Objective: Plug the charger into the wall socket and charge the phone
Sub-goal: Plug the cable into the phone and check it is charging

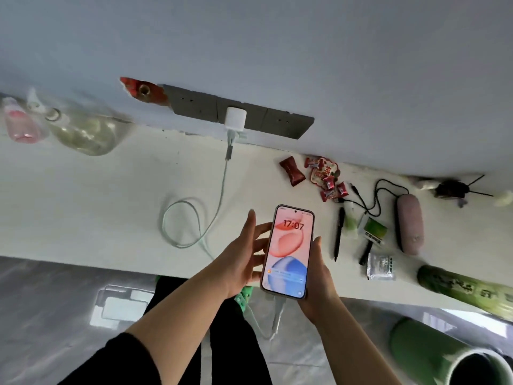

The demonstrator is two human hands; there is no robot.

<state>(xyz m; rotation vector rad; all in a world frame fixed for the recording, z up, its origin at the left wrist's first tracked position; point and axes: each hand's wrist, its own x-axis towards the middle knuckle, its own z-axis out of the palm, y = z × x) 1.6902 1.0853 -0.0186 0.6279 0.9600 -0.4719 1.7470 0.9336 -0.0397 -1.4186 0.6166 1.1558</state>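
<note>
A white charger (235, 118) sits plugged into the grey wall socket strip (280, 122) above the white counter (83, 204). Its pale cable (191, 220) loops over the counter, drops past the front edge and enters the bottom of the phone (288, 251). The phone's screen is lit and reads 17:07. My right hand (319, 276) grips the phone from its right side and underneath. My left hand (244, 254) has its fingers spread against the phone's left edge and back.
Red candy wrappers (322, 176), a black pen (338, 234), small packets (380, 266), a pink case (410, 223) with a black cord and green cylinders (466, 287) crowd the counter's right side. A pink bottle (19, 123) and a glass jar (83, 132) stand at far left.
</note>
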